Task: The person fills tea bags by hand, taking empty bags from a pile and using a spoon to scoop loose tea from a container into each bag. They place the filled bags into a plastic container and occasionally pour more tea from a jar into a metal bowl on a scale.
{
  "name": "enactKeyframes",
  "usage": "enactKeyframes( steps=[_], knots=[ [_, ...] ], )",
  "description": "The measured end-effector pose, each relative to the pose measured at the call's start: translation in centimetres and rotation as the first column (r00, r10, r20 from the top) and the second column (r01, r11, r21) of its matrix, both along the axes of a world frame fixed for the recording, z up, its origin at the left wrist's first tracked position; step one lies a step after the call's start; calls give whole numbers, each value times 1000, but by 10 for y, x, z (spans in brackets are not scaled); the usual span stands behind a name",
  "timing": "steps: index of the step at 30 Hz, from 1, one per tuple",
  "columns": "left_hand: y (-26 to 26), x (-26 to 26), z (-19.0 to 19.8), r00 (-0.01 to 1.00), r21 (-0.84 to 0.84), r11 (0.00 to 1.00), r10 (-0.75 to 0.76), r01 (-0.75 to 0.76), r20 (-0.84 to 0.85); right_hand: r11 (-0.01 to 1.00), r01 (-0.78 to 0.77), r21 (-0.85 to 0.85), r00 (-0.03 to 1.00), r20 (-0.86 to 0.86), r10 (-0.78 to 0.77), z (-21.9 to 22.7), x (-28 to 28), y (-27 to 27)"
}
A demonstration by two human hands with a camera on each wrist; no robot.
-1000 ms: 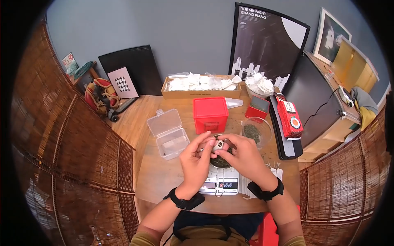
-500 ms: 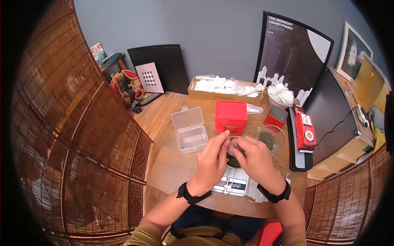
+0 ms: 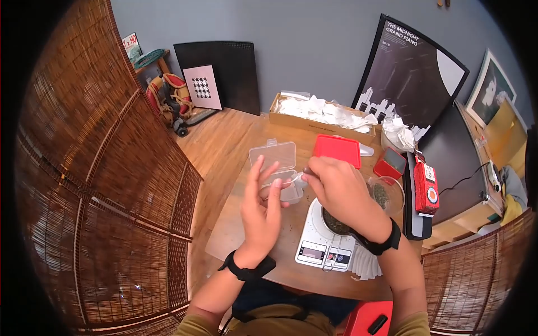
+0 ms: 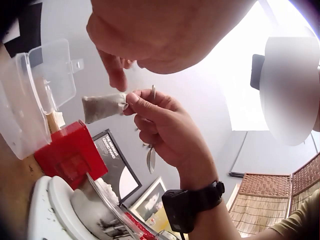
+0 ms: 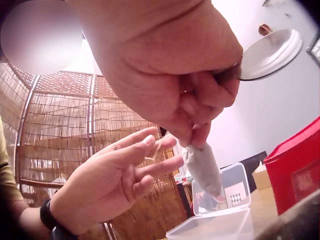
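My right hand point(image 3: 344, 187) pinches a small filled tea bag point(image 4: 104, 107) by its gathered top. The same hand also holds a metal spoon point(image 5: 270, 56), whose bowl sticks out past the fingers. In the right wrist view the tea bag hangs down from thumb and finger. My left hand point(image 3: 262, 210) is just left of the bag, fingers spread, with a thin string-like strand near its fingertips. Beneath the hands, partly hidden by them, stands a clear plastic box point(image 3: 291, 196) with its lid point(image 3: 274, 154) raised. A bowl of dried leaves point(image 3: 334, 225) sits on a kitchen scale point(image 3: 311, 243).
Behind are a red container point(image 3: 338, 150), a small red tin point(image 3: 390, 162) and a cardboard box point(image 3: 336, 127) of white bags. A clear tub of leaves point(image 3: 386, 193) stands right of the scale, and flat white bags point(image 3: 367, 267) lie at its front right.
Both hands have moved left from over the bowl to the plastic box. My left fingers have spread away from the tea bag, which stays in the right hand. The head view has shifted.
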State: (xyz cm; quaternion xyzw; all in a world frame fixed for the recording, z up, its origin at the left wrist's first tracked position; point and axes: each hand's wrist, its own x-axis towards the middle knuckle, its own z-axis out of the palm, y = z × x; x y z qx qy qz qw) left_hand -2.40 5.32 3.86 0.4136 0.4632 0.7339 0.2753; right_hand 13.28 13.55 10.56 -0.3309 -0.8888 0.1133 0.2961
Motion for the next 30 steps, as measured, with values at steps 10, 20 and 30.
enactKeyframes(
  steps=[10,20,30],
  knots=[
    [-8,-39,-60,710,-293,952,-148,-86,-688,977,138,-162,935,347,-75,-45,-49,47],
    [-9,-42,-68,668,-282,953,-142,-107,-731,993,110,-31,861,502,-80,-75,-60,61],
    [-15,-37,-69,647,-294,951,-165,-95,-745,995,95,4,865,494,-85,-77,-61,54]
  ],
)
